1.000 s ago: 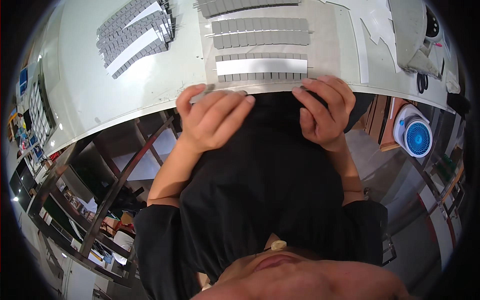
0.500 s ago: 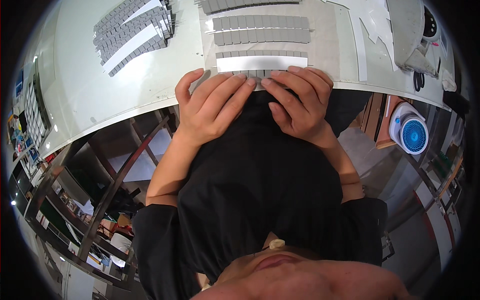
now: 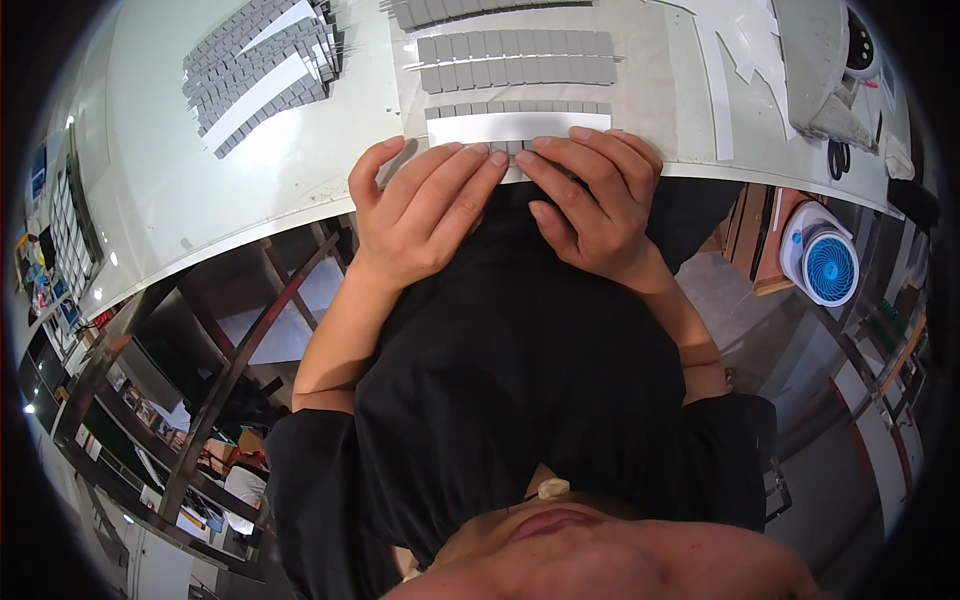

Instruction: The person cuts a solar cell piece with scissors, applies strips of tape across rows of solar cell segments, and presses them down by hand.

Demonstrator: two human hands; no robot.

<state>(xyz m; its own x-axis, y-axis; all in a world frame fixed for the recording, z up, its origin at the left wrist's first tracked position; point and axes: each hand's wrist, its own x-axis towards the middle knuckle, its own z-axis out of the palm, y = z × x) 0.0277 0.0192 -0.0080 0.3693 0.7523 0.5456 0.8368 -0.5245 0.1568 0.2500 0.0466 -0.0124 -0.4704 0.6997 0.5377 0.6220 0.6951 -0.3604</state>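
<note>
At the near table edge lies a row of small grey blocks (image 3: 507, 147) with a white strip (image 3: 520, 127) along it. My left hand (image 3: 415, 215) rests its outstretched fingertips on the left part of the row's near side, thumb held out to the left. On the right part, the fingers of my right hand (image 3: 605, 205) reach over the same edge, its thumb hanging below. The two index fingertips are close together with a few blocks showing between them. Both hands are open; the blocks under the fingers are hidden.
Beyond lie a double row of grey blocks (image 3: 515, 60) on thin wires and another row (image 3: 450, 10). A stack of similar block strips (image 3: 265, 75) is at left. White paper offcuts (image 3: 745, 50) and black-handled scissors (image 3: 838, 160) lie at right. A blue-and-white fan (image 3: 830, 268) stands below the table.
The right fingertips have shifted slightly left and away from me along the row. The rows on the table appear a little further left in view. Otherwise the pose is nearly the same.
</note>
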